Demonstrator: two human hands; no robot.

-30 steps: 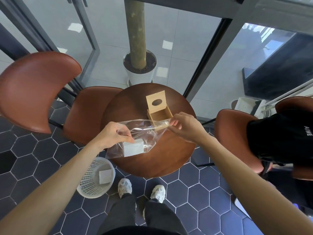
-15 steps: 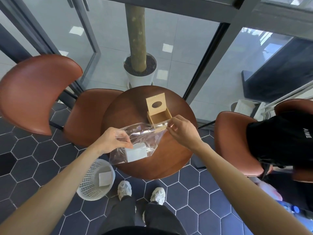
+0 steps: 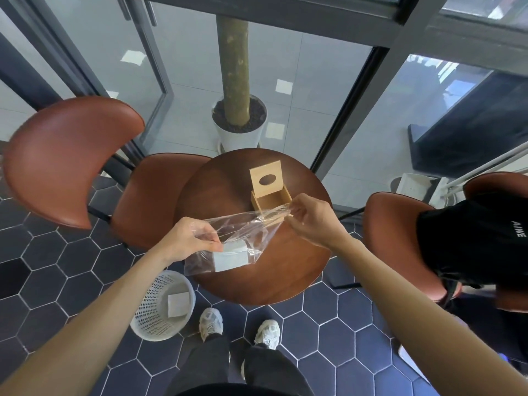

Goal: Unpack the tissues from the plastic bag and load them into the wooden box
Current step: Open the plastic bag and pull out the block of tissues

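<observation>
Over the round table [image 3: 285, 270], the left hand [image 3: 187, 238] and right hand [image 3: 313, 218] each pinch the plastic bag [image 3: 243, 227], so pull gently, keeping the tissues [image 3: 230, 257] inside near the wooden box [image 3: 270, 195]

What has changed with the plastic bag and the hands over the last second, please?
Very little: both hands keep their pinch on the plastic bag, the left hand at its near edge, the right hand at the far corner. The tissue pack remains inside, and the wooden box stays open.

The stretched plastic bag [image 3: 243, 227] hangs just before the open wooden box [image 3: 271, 195].
</observation>
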